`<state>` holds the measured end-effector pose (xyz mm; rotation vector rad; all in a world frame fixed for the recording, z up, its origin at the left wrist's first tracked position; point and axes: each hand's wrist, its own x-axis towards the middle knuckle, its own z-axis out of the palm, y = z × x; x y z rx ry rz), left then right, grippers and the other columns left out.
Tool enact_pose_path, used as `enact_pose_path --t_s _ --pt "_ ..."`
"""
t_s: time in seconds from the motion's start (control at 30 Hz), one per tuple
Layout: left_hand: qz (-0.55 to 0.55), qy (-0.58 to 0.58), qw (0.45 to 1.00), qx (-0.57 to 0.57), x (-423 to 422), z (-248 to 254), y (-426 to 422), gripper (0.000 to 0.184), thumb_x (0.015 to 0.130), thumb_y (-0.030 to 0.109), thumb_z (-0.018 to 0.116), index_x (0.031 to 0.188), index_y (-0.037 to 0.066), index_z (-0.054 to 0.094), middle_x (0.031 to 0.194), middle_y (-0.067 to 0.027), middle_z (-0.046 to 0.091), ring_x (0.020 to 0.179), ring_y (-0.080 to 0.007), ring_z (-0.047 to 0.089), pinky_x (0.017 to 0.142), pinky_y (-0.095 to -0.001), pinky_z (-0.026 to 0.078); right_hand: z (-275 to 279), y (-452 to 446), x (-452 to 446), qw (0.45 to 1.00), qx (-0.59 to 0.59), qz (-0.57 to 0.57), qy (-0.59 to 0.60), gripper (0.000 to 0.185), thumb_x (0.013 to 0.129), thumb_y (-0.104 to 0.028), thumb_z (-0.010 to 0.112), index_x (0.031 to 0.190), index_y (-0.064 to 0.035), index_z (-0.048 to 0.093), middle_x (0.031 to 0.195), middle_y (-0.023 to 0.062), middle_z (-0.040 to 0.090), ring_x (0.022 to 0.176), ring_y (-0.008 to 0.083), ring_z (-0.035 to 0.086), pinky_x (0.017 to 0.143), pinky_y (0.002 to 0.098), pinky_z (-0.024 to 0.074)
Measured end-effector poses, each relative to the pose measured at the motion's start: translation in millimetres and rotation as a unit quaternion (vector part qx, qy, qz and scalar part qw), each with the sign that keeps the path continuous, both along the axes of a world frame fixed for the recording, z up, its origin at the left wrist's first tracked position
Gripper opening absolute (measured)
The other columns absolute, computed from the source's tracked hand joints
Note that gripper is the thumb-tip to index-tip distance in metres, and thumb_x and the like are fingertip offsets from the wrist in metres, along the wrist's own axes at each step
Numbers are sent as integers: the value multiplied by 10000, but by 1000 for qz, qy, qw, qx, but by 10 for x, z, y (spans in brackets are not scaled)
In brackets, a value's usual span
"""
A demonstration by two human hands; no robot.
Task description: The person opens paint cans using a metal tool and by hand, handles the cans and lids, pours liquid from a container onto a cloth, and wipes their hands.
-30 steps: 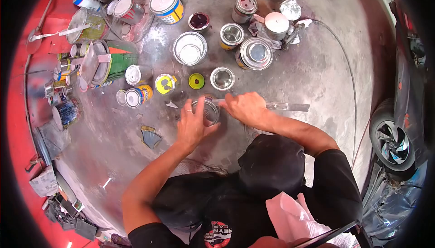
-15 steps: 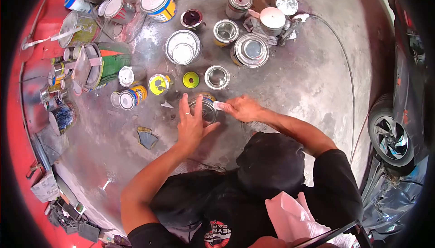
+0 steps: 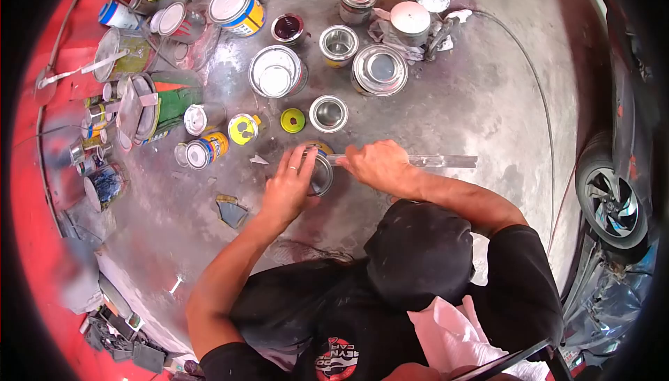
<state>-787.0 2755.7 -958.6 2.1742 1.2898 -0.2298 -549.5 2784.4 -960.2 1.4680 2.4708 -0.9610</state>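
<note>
Directly in front of me stands a metal paint can [image 3: 320, 177], its round top partly covered by my fingers. My left hand [image 3: 284, 189] holds the can from its left side, fingers reaching over the rim. In my right hand [image 3: 380, 165] is a clear flat stick [image 3: 446, 161], lying level. One end of the stick meets the can's rim near my left fingertips, while the other end sticks out to the right past my knuckles. Just beyond the can are an open metal can [image 3: 328, 114] and a small yellow-green lid [image 3: 293, 120].
Several paint cans stand farther off, among them a wide can [image 3: 277, 72] and a lidded one [image 3: 380, 70]. More tins and a green container [image 3: 178, 106] crowd the left. A hose [image 3: 533, 74] curves along the right, near a car wheel [image 3: 612, 203].
The stick now shows at length to the right of my right hand; before, only a short whitish end was visible. My left fingers have shifted slightly on the can. The view has moved a little.
</note>
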Motion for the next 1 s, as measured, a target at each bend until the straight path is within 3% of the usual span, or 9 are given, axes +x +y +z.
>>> enact_pose_path --t_s 0.13,0.2,0.3,0.4,0.5,0.67,0.87,0.93,1.0 --pt "66 -16 998 19 0 -70 -166 1085 561 176 932 1502 166 391 1518 -150 395 1381 -381 437 964 -489 563 58 86 -41 996 -81 13 -39 503 1040 -492 452 946 -58 688 742 195 706 735 403 715 683 517 559" --pt "65 -21 997 24 -9 -70 -180 1087 567 183 933 1507 179 387 1528 -162 385 1394 -389 424 962 -494 565 -27 124 18 974 -225 -35 16 546 1053 -490 401 973 -55 722 881 204 727 907 406 709 823 519 547" --pt "55 -7 998 26 -1 -36 -112 1092 575 193 936 1514 201 379 1563 -188 334 1419 -429 387 965 -503 564 -307 -21 9 958 -268 -81 67 566 1055 -509 363 1046 -77 727 1000 217 715 1017 429 667 906 522 508" --pt "19 32 999 1 -14 15 -91 1083 589 186 934 1516 212 375 1601 -204 265 1437 -464 349 966 -499 565 -278 -104 25 931 -321 -121 130 593 1053 -539 352 1066 -76 723 1016 213 710 991 430 664 915 517 499" --pt "25 -31 999 8 -86 -9 -142 1062 607 175 928 1514 224 378 1612 -215 230 1437 -492 332 1016 -519 530 -291 -187 34 932 -284 -133 182 567 1055 -543 393 1099 -61 688 824 169 675 802 356 668 772 487 514" --pt "68 -174 982 -35 -278 -64 -100 1040 632 167 918 1515 246 375 1607 -229 225 1443 -501 313 1113 -535 436 -418 -168 105 933 -251 -184 181 538 1048 -527 427 1134 -56 673 774 158 648 745 320 643 727 454 509" --pt "49 -69 996 -13 -102 74 -88 1023 661 187 905 1524 229 358 1568 -215 278 1436 -488 327 1075 -521 473 -312 -249 249 955 -117 -182 201 387 990 -410 598 1052 -31 641 789 167 678 742 354 682 685 460 516" --pt "45 -75 996 -20 -103 75 -65 1035 656 214 915 1525 231 354 1534 -207 314 1410 -479 368 1052 -524 487 -528 -319 365 960 -121 -179 180 375 979 -379 610 1185 -66 603 885 189 700 825 428 682 721 510 524" --pt "45 -96 994 -1 -134 32 -87 1029 663 233 914 1525 231 352 1535 -207 321 1397 -477 389 1039 -527 494 -636 -436 406 959 -106 -192 178 324 974 -326 619 1169 -67 609 885 193 696 823 430 680 711 510 526"
